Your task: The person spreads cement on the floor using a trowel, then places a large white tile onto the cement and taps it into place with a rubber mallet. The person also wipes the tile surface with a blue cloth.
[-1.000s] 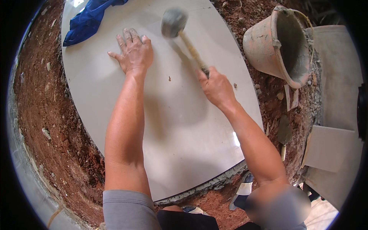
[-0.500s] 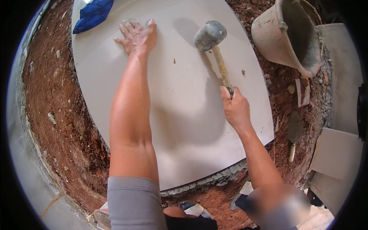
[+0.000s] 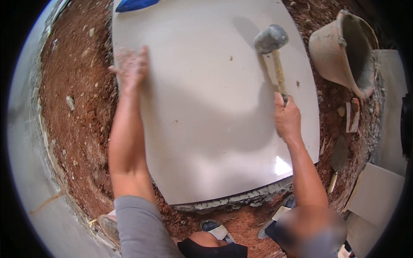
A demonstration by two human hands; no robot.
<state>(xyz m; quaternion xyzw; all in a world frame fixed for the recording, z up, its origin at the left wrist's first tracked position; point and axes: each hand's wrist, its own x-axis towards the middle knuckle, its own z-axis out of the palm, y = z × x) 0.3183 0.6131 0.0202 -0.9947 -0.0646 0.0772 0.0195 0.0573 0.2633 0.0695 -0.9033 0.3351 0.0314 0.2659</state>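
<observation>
A large pale, smooth tile [image 3: 206, 107] lies on a bed of grey mortar [image 3: 241, 201] that shows along its near edge. My right hand [image 3: 287, 117] is wrapped round the wooden handle of a rubber mallet [image 3: 271, 39], whose grey, mortar-smeared head is over the right part of the tile. Over the tile's left edge is my left hand [image 3: 131, 68], fingers spread and blurred by motion, holding nothing. Whether it touches the tile I cannot tell. At the tile's far left edge lies a blue object [image 3: 137, 4], partly cut off by the frame.
Reddish soil with small stones [image 3: 75, 129] surrounds the tile. A mortar-crusted bucket [image 3: 340, 53] lies tipped at the far right. Nearer are a trowel [image 3: 338, 157], a tile offcut [image 3: 352, 116] and a pale slab [image 3: 378, 189]. A smooth grey floor [image 3: 26, 142] runs along the left.
My left hand has moved left and nearer, from the tile's far part to its left edge. The view has shifted; my right hand still grips the mallet over the tile's right part.
</observation>
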